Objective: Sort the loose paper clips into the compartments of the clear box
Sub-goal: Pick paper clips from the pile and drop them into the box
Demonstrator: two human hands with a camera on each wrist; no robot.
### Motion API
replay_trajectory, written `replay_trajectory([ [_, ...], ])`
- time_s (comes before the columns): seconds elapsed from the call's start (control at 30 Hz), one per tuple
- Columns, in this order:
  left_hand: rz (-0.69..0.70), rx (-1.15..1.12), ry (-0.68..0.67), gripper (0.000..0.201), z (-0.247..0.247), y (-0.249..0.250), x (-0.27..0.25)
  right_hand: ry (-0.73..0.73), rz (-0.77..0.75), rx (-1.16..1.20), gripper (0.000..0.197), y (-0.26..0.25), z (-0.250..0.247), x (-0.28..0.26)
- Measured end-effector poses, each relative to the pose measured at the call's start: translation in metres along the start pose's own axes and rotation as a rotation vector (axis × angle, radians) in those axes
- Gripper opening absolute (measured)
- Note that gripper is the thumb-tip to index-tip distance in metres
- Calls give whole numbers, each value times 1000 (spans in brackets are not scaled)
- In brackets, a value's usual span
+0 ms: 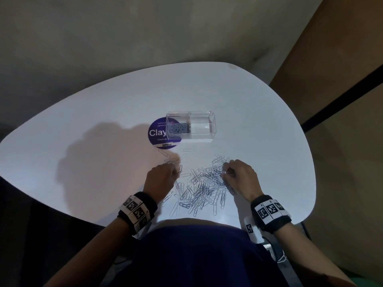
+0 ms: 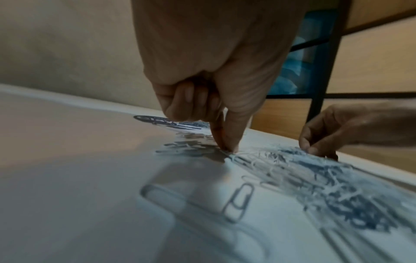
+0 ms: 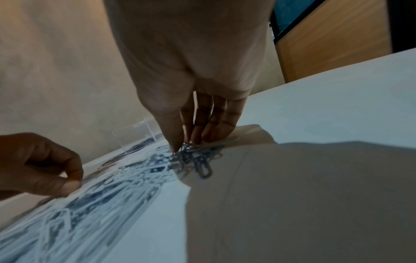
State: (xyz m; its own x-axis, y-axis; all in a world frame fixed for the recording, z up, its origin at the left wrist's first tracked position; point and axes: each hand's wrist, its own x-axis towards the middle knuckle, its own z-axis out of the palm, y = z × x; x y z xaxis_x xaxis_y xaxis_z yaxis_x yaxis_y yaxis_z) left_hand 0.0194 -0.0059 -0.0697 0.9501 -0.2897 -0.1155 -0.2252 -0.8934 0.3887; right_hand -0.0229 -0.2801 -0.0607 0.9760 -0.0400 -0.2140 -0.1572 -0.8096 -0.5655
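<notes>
Loose paper clips (image 1: 199, 189) heaped near the tabletop's (image 1: 83, 125) near edge get picked over, left hand (image 1: 160, 179) and right hand (image 1: 240, 179) each in a pinching grip on clips, bound, I'd guess, for the clear box (image 1: 190, 125) mid-tabletop.

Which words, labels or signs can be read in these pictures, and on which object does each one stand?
"Clay": round purple sticker, cut off behind the clear box.
"Let's ke…", "pantries", "Clean as": same sticker, partly hidden.
Square coded markers on the wristbands: patterns only; their small digits are unreadable.
</notes>
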Motion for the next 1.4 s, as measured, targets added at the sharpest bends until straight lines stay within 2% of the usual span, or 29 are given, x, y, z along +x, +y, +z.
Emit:
replay_trajectory([
  [0.13, -3, -147, -34, 17, 0, 2, 4, -8, -4, 90, 19, -4, 0, 1],
  [0.23, 6, -348, -60, 14, -5, 5, 7, 6, 25, 294, 20, -4, -6, -1],
  [0.27, -27, -428, -104, 14, -8, 6, 8, 9, 42, 375, 20, -3, -7, -1],
  [0.4, -197, -929, -439, 17, -19, 10, 10, -43, 163, 640, 15, -3, -14, -1],
  [0.47, -219, -1047, -500, 14, -22, 12, 9, -59, 190, 695, 12, 1, -13, 0],
  [0.67, -204, -892, -482, 7, -15, 7, 12, -57, 183, 725, 21, 15, -8, 3],
  [0.77, -179, -839, -472, 11, -12, 4, 9, -39, 210, 741, 19, 17, -10, 4],
  [0.87, -191, -810, -467, 10, -14, 5, 9, -24, 233, 784, 5, 16, -12, 6],
  [0.9, -212, -810, -464, 10, -15, 6, 9, -25, 245, 824, 10, 16, -13, 7],
  [0.97, -244, -844, -453, 12, -17, 10, 10, -53, 274, 934, 14, 16, -14, 8],
  [1.2, -313, -1218, -417, 15, -29, 19, 9, -205, 305, 1241, 22, 4, -18, 12],
  [1.3, -337, -1315, -424, 10, -30, 22, 10, -203, 312, 1099, 18, 4, -13, 15],
  [1.4, -363, -1414, -453, 9, -29, 27, 9, -178, 186, 801, 11, 0, -7, 13],
])
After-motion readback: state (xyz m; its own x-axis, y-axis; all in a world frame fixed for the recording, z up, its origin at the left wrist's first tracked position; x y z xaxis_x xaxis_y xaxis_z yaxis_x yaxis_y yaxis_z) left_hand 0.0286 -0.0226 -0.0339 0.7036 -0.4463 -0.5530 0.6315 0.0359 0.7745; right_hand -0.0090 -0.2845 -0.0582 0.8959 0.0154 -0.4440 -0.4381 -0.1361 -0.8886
